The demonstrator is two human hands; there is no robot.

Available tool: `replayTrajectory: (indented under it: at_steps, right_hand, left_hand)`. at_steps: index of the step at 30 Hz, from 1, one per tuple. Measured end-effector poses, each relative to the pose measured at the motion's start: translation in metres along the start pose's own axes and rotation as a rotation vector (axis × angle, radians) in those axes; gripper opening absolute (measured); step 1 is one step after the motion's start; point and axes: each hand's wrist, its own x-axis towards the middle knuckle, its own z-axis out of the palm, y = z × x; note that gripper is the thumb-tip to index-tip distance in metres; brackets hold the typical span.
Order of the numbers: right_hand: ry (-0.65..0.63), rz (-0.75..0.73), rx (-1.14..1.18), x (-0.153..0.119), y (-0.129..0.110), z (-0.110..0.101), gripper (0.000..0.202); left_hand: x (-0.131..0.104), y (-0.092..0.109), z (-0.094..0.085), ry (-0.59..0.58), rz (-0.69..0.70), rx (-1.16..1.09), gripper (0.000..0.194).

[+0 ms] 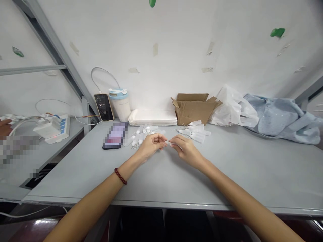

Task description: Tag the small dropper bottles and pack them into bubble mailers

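My left hand (151,145) and my right hand (185,149) meet over the middle of the table, fingers pinched together. Between their fingertips is a small translucent white piece (167,143), mostly covered by the fingers, so its exact kind is unclear. Just behind my left hand lies a loose pile of small white translucent plastic pieces (137,135) with thin strings or wires. Beyond my right hand is a second pile of similar pieces (198,136), flat and elongated, with thin ends pointing left.
Along the wall stand a propped phone (104,107), a lidded cup (121,107), a white stack (153,117), an open cardboard box (190,112), a white plastic bag (230,109) and bluish fabric (280,117). Another phone (114,135) lies left. At far left shows another person's hand (4,127).
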Motion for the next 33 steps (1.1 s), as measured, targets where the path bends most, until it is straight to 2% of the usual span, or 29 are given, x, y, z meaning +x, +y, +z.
replayTrajectory:
  at_steps: [5,12,20,23,29,33]
  right_hand:
    - [-0.024,0.002,-0.022,-0.003,0.001,0.003,0.019]
    - [-0.016,-0.049,-0.021,-0.005,0.002,0.006,0.02]
    - [-0.027,-0.008,0.038,-0.005,0.001,0.007,0.019]
    - [-0.001,0.08,0.063,-0.003,-0.002,0.009,0.017]
    - [0.104,0.383,0.26,0.004,-0.004,0.011,0.015]
    - [0.106,0.468,0.369,0.004,-0.003,0.008,0.019]
  left_hand:
    - [-0.001,-0.007,0.003,0.011,0.002,-0.018,0.019]
    - [-0.002,-0.008,0.005,-0.021,0.006,-0.011,0.018]
    - [-0.003,-0.007,0.007,-0.014,-0.009,-0.028,0.017]
    - [0.0,-0.004,0.002,-0.015,-0.022,-0.029,0.018]
    - [0.007,0.005,-0.013,0.026,-0.102,-0.006,0.027]
    - [0.006,0.004,-0.012,0.002,-0.072,0.102,0.026]
